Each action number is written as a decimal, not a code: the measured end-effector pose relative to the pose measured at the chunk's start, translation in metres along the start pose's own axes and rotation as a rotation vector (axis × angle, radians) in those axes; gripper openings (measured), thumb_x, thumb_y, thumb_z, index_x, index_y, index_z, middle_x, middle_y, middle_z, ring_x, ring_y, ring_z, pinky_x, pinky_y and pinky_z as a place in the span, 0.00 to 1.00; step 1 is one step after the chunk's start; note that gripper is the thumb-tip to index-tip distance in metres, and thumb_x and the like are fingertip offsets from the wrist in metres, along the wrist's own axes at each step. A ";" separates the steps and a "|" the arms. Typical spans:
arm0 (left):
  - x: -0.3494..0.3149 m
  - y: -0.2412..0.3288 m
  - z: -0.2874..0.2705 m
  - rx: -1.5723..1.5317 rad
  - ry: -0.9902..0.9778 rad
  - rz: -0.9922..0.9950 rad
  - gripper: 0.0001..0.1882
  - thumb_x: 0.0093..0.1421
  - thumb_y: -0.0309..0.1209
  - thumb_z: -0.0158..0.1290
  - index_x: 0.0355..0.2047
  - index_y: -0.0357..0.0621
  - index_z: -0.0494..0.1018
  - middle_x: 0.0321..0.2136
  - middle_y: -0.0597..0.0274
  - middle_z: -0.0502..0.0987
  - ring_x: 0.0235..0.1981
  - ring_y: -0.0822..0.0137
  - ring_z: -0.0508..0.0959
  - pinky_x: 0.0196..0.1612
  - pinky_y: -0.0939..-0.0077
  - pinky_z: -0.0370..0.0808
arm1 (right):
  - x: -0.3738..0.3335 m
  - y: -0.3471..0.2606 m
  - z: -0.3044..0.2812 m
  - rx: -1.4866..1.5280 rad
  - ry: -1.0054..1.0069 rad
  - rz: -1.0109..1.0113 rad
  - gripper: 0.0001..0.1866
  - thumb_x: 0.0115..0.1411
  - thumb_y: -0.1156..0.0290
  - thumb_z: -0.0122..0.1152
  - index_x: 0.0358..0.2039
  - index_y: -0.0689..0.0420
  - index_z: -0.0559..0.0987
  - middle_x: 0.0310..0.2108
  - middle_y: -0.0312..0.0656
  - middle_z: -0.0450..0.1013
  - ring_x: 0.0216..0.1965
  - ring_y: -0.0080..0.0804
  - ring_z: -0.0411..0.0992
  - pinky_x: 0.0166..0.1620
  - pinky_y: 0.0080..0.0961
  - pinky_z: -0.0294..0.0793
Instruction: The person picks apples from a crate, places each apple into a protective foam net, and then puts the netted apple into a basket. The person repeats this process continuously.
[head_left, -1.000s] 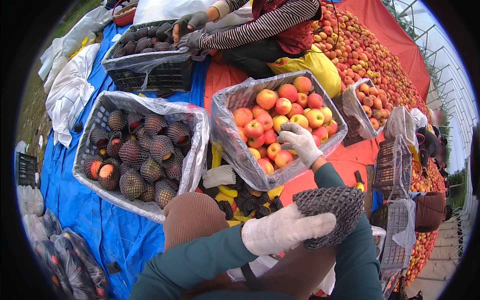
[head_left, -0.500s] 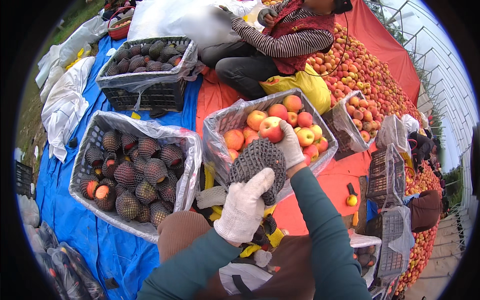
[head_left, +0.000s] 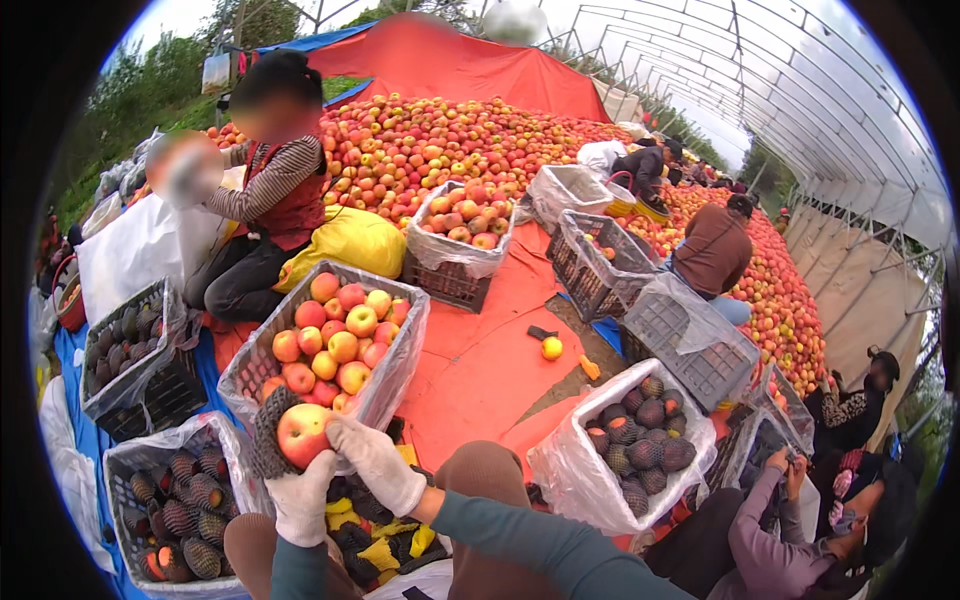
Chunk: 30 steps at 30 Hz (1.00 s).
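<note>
A red and yellow apple is held up in front of me, its left side against a dark foam net sleeve. My left hand, in a white knitted glove, is closed around the net and the lower part of the apple. From the right, my right hand, also gloved, grips the apple with bent fingers. Just beyond is a plastic-lined crate of bare apples. Below left stands another lined crate, holding apples in dark nets. Loose black and yellow foam nets lie by my legs.
A person in a striped top sits at the far left near a yellow sack. Behind spreads a large apple heap. A white-lined crate of netted apples stands to the right, with a crouching person beyond.
My view has swung to the right and upward. The apple and the dark net, apart from the crate's contents in my two hands, have come together, with the apple now against the net.
</note>
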<state>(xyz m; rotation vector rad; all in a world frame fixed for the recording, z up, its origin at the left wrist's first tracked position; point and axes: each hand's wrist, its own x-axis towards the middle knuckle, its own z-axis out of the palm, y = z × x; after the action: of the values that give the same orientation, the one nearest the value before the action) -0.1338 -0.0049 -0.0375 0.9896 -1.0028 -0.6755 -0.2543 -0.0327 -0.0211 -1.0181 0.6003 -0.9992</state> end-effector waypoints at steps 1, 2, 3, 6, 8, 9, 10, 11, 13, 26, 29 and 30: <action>-0.013 0.018 0.004 -0.134 -0.042 -0.089 0.31 0.44 0.26 0.55 0.51 0.37 0.61 0.41 0.57 0.71 0.37 0.67 0.74 0.34 0.74 0.73 | -0.001 0.008 -0.014 -0.112 -0.003 -0.130 0.21 0.63 0.62 0.49 0.49 0.65 0.68 0.43 0.36 0.68 0.43 0.16 0.64 0.46 0.14 0.64; -0.027 0.036 0.010 -0.276 -0.076 -0.187 0.32 0.47 0.32 0.55 0.53 0.37 0.60 0.45 0.55 0.69 0.42 0.63 0.73 0.41 0.70 0.71 | 0.000 0.016 -0.031 0.060 0.047 -0.181 0.21 0.63 0.62 0.48 0.49 0.65 0.68 0.42 0.37 0.70 0.42 0.18 0.66 0.46 0.15 0.65; -0.042 0.055 0.016 -0.405 -0.102 -0.290 0.34 0.50 0.39 0.56 0.54 0.36 0.58 0.48 0.53 0.68 0.46 0.59 0.72 0.49 0.65 0.70 | 0.005 0.020 -0.060 0.119 0.052 -0.130 0.19 0.64 0.65 0.46 0.52 0.62 0.67 0.47 0.37 0.68 0.48 0.23 0.66 0.50 0.19 0.65; -0.072 0.054 -0.016 -0.665 -0.239 -0.523 0.37 0.49 0.41 0.57 0.55 0.36 0.58 0.49 0.51 0.68 0.47 0.57 0.71 0.50 0.65 0.70 | -0.028 0.008 -0.051 0.575 -0.159 0.126 0.15 0.63 0.65 0.46 0.46 0.60 0.69 0.40 0.34 0.71 0.40 0.24 0.69 0.42 0.20 0.70; -0.080 0.058 0.011 -0.682 -0.404 -0.636 0.38 0.46 0.41 0.58 0.54 0.35 0.58 0.48 0.51 0.68 0.47 0.58 0.71 0.50 0.66 0.69 | -0.074 0.028 -0.050 0.593 -0.289 0.214 0.14 0.64 0.66 0.44 0.46 0.58 0.69 0.41 0.33 0.70 0.40 0.24 0.69 0.42 0.21 0.70; -0.081 0.065 0.016 -0.657 -0.483 -0.660 0.39 0.45 0.40 0.59 0.54 0.35 0.59 0.48 0.52 0.68 0.47 0.59 0.71 0.50 0.66 0.69 | -0.092 0.022 -0.049 0.548 -0.313 0.213 0.14 0.63 0.67 0.44 0.47 0.58 0.69 0.41 0.33 0.70 0.40 0.24 0.69 0.43 0.21 0.69; -0.083 0.075 0.014 -0.624 -0.562 -0.673 0.39 0.44 0.40 0.60 0.54 0.34 0.59 0.48 0.52 0.68 0.47 0.59 0.71 0.50 0.67 0.69 | -0.107 0.017 -0.044 0.499 -0.345 0.215 0.14 0.63 0.67 0.44 0.47 0.58 0.69 0.42 0.33 0.70 0.41 0.23 0.69 0.45 0.21 0.69; -0.082 0.083 0.005 -0.579 -0.622 -0.682 0.40 0.43 0.39 0.61 0.53 0.34 0.59 0.48 0.52 0.68 0.47 0.60 0.71 0.50 0.67 0.69 | -0.113 0.001 -0.039 0.532 -0.411 0.224 0.14 0.63 0.67 0.44 0.47 0.59 0.69 0.43 0.33 0.70 0.41 0.23 0.69 0.46 0.21 0.68; -0.082 0.104 -0.002 -0.452 -0.784 -0.699 0.41 0.40 0.39 0.63 0.53 0.33 0.60 0.48 0.52 0.69 0.47 0.61 0.71 0.51 0.68 0.68 | -0.103 0.001 -0.032 0.632 -0.621 0.353 0.16 0.61 0.69 0.47 0.48 0.62 0.69 0.44 0.35 0.70 0.44 0.22 0.68 0.52 0.21 0.64; -0.063 0.112 -0.039 0.062 -0.083 -0.510 0.33 0.45 0.24 0.56 0.54 0.43 0.59 0.43 0.58 0.69 0.43 0.74 0.70 0.47 0.78 0.69 | -0.084 -0.043 0.016 -0.804 -0.525 -0.510 0.13 0.42 0.81 0.63 0.29 0.60 0.70 0.22 0.46 0.69 0.21 0.34 0.69 0.24 0.24 0.67; -0.041 0.091 -0.093 0.167 0.174 -0.198 0.33 0.46 0.23 0.55 0.54 0.41 0.58 0.39 0.59 0.71 0.38 0.74 0.72 0.44 0.79 0.71 | -0.067 -0.036 0.035 -0.907 -0.785 -0.393 0.07 0.42 0.80 0.62 0.23 0.61 0.73 0.21 0.44 0.70 0.21 0.35 0.70 0.25 0.24 0.68; -0.033 0.082 -0.120 0.119 0.260 -0.232 0.33 0.47 0.23 0.55 0.55 0.41 0.58 0.39 0.59 0.71 0.38 0.73 0.72 0.44 0.78 0.71 | -0.060 -0.029 0.027 -0.843 -0.655 -0.277 0.07 0.43 0.80 0.61 0.24 0.62 0.73 0.20 0.44 0.70 0.20 0.33 0.70 0.26 0.24 0.68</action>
<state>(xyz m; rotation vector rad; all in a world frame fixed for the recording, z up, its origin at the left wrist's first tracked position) -0.0352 0.1000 0.0012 1.2758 -0.7126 -0.6625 -0.2707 0.0269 0.0151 -2.1119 0.3178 -0.5606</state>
